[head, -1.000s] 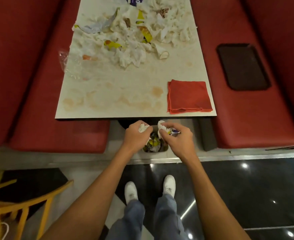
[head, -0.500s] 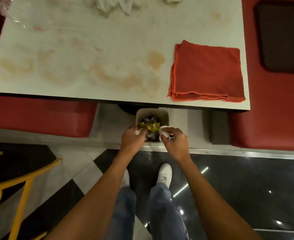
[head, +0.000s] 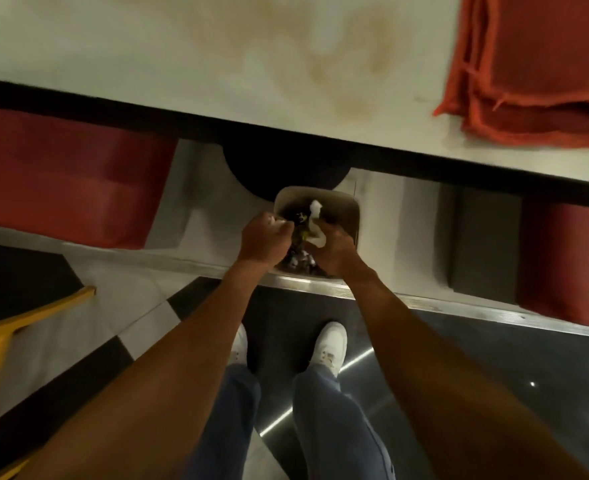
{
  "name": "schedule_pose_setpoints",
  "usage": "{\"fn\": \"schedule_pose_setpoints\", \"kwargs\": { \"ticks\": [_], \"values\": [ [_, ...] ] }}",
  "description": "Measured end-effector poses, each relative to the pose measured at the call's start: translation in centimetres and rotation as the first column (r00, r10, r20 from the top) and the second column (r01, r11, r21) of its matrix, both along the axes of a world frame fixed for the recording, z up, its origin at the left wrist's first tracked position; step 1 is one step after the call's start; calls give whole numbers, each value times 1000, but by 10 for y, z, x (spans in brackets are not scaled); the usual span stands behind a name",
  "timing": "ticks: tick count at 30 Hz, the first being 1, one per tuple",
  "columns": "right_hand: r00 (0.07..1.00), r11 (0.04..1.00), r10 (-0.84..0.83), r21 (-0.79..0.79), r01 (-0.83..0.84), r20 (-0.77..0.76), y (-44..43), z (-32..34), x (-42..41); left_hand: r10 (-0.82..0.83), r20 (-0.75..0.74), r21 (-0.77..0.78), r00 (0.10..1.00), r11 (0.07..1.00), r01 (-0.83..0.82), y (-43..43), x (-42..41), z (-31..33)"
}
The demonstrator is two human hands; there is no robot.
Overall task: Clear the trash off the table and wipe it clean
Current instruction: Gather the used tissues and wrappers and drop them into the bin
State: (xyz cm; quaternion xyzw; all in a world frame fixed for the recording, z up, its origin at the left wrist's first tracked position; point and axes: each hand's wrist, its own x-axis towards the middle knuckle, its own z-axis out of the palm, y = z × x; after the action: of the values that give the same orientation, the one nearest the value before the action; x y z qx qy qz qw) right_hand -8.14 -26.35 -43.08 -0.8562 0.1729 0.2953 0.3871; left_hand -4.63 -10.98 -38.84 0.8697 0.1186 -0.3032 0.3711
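1. A crumpled white paper (head: 316,233) hangs over the open bin (head: 352,211), pinched in the right grip (head: 334,252).
2. Just beside it, the left grip (head: 264,239) is curled round a small white scrap (head: 270,221) that barely shows.
3. The bin holds mixed trash (head: 300,263) and stands on the floor below the near edge of the tabletop (head: 182,46).
4. The tabletop is blotched with brown stains, and a folded red cloth (head: 545,64) lies on its right part.
5. A red bench seat (head: 61,188) sits at the left.

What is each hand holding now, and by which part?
The right hand pinches a crumpled white napkin by its lower end, over the bin. The left hand is curled round a small white scrap, mostly hidden.
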Motion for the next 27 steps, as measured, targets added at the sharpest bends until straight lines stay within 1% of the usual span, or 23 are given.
{"fn": "schedule_pose_setpoints", "kwargs": {
  "ticks": [3, 6, 9, 11, 13, 16, 18, 20, 23, 27],
  "values": [
    [998, 998, -67, 17, 67, 20, -9, -5, 0, -13, 29, 0, 1000, 1000, 13, -5, 6, -11],
    [988, 989, -143, -34, 144, 53, -24, -4, -4, 18, 63, -23, 998, 1000, -17, -16, 12, -20],
    [969, 970, -231, -63, 237, 87, -40, -2, -11, -12, 86, -46, 996, 999, 16, -32, 18, -36],
    [954, 956, -275, -66, 284, 120, -50, 0, -17, -51, 23, -79, 998, 995, 53, -44, 19, -45],
    [937, 945, -310, -53, 322, 162, -56, 1, -22, -136, -61, -75, 989, 989, 131, -53, 18, -49],
    [926, 935, -344, -33, 353, 152, -61, 3, -25, -208, -142, -72, 968, 977, 200, -53, 18, -53],
    [922, 930, -360, -19, 366, 140, -60, 11, -26, -246, -163, -71, 956, 969, 237, -47, 18, -46],
    [918, 927, -370, -10, 375, 143, -56, 24, -28, -262, -140, -61, 955, 965, 256, -38, 15, -33],
    [914, 924, -380, 4, 383, 142, -42, 51, -29, -244, -90, -58, 966, 969, 240, -24, 9, -4],
    [918, 925, -379, 18, 380, 112, -17, 99, -31, -241, -81, -31, 967, 970, 239, -9, 4, 52]
  ]
}}
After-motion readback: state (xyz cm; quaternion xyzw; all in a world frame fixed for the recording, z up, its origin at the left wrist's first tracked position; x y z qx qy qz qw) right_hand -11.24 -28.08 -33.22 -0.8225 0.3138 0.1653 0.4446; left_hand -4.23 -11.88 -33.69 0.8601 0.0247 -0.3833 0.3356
